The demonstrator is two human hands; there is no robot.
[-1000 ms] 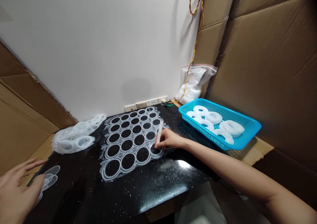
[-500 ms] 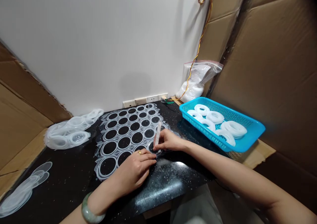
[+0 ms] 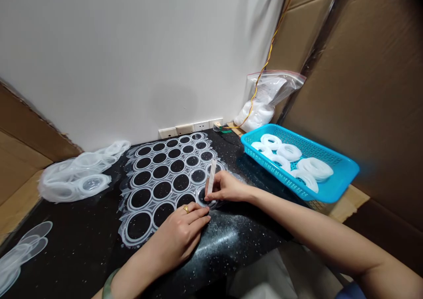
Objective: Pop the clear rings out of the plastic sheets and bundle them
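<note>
A translucent silicone sheet (image 3: pixel 153 172) with rows of round openings lies flat on the black speckled table. My right hand (image 3: pixel 228 186) is closed in a pinch around a thin white stick (image 3: pixel 212 175), held nearly upright. The stick's lower end is at a ring near the sheet's right front corner; my fingers partly hide that spot. My left hand (image 3: pixel 183 228) lies flat over the sheet's front edge, with fingers stretched toward the same ring and holding nothing. Its fingertips rest close beside the right hand's fingers.
At right stands a blue basket (image 3: pixel 343 175) with several white rings (image 3: pixel 313 169). Behind it are a clear zip bag (image 3: pixel 264 100) and a yellow cable (image 3: pixel 271 43). Cut-out webbing (image 3: pixel 76 171) and thin clear discs (image 3: pixel 29 246) lie at left. Cardboard walls (image 3: pixel 373 83) flank the table.
The camera view has shifted slightly, moving the sheet and left-hand scraps leftward in the picture. Both hands keep nearly the same place at the ring, and the white stick stays in my right hand.
</note>
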